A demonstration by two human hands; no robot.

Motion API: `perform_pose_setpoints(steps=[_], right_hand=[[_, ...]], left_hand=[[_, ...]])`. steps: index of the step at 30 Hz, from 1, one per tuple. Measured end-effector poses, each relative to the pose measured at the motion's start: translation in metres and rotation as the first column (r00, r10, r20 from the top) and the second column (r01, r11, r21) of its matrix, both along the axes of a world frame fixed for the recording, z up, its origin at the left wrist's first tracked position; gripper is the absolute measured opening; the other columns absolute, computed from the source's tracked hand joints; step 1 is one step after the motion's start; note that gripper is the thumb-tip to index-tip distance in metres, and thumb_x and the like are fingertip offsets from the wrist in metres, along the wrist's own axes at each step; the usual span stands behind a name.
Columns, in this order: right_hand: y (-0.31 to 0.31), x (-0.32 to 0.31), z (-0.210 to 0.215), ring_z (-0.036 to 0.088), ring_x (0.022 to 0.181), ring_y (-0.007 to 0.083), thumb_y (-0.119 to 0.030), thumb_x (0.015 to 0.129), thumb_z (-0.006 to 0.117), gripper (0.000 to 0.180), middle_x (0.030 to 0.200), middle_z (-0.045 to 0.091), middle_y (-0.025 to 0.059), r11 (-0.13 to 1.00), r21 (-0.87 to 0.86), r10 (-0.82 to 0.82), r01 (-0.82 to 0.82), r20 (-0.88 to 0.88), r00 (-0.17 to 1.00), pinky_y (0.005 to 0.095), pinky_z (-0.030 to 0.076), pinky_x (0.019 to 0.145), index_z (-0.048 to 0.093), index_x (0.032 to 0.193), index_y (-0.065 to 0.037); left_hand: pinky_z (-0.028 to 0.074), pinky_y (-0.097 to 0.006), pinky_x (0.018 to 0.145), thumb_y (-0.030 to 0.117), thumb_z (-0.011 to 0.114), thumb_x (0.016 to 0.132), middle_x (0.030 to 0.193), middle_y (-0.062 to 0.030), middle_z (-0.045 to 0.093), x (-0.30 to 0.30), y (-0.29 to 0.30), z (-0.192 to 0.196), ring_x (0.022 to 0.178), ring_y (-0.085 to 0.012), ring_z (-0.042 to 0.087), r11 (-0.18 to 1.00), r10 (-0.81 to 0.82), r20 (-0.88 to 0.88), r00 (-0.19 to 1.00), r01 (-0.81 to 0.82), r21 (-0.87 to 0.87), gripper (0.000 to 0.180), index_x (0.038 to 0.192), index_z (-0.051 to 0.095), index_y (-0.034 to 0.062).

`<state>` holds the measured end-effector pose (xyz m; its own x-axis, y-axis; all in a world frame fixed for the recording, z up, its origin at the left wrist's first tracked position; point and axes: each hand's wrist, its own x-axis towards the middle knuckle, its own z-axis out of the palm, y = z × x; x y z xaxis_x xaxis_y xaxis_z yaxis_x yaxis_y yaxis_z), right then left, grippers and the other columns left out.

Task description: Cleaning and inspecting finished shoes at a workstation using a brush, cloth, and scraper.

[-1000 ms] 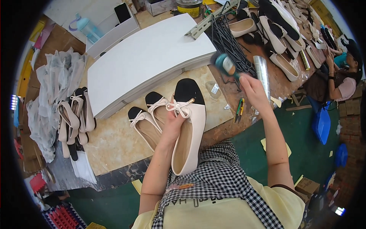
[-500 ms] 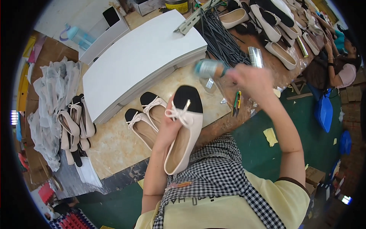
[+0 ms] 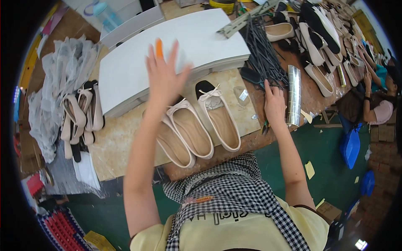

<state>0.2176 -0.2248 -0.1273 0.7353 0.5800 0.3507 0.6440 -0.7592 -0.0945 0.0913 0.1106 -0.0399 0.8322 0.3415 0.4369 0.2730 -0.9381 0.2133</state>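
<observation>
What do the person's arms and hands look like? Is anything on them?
Both arms are bare, with short pale yellow sleeves at the shoulders. The left hand wears an orange cover on one fingertip. The right hand has no glove and no ring I can see.

The cream shoe with the black toe, held up off the tabletop in the left hand before, now lies flat on it beside the other two flats. That left hand is now empty, lifted above the shoes with fingers spread. The right hand no longer holds the teal-capped bottle up in the air; it is lowered to the tabletop edge, empty, near the silver strip
</observation>
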Motion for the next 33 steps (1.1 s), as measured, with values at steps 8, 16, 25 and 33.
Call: perform_pose_setpoints(steps=[8,16,25,33], right_hand=[[0.005,-0.055,0.054,0.05,0.116,0.0365,-0.008,0.091,0.059,0.053,0.128,0.051,0.02,0.984,0.178,0.044,-0.011,-0.183,0.982,0.0424,0.042,0.099,0.045,0.141,-0.001],[0.072,-0.108,0.084,0.056,0.121,0.0256,-0.028,0.099,0.053,0.054,0.14,0.05,0.0145,0.355,0.401,0.865,0.845,-0.482,-0.135,0.0389,0.048,0.1,0.038,0.145,-0.003],[0.113,-0.126,0.101,0.054,0.123,0.0242,-0.013,0.088,0.069,0.068,0.138,0.052,0.0149,0.748,0.664,0.657,-0.017,-0.736,0.164,0.0344,0.045,0.102,0.036,0.146,-0.001],[0.135,-0.092,0.079,0.057,0.122,0.0241,0.004,0.077,0.062,0.06,0.129,0.062,0.0115,0.744,0.651,0.616,0.153,-0.756,0.224,0.0347,0.045,0.102,0.052,0.136,-0.003]], left_hand=[[0.032,-0.063,0.104,0.048,0.054,0.093,0.136,-0.0218,0.049,0.014,0.084,-0.029,0.132,-0.0369,0.042,0.949,0.315,-0.14,0.939,-0.312,0.039,0.055,0.142,0.05,0.024],[0.043,-0.049,0.1,0.021,0.076,0.071,0.107,-0.0172,0.062,-0.125,-0.136,0.059,0.111,-0.0374,0.057,0.504,-0.749,0.318,0.581,0.811,-0.296,0.022,0.09,0.068,0.013],[0.043,-0.031,0.097,0.018,0.066,0.087,0.123,-0.0175,0.06,-0.137,-0.077,0.022,0.113,-0.0205,0.057,0.553,0.336,0.033,0.941,-0.169,-0.816,0.032,0.114,0.058,0.0033],[0.05,-0.036,0.089,0.024,0.043,0.098,0.104,-0.0149,0.071,-0.155,-0.08,-0.019,0.097,-0.0239,0.067,0.341,-0.028,0.072,0.997,0.077,-0.937,0.036,0.115,0.066,0.0024]])
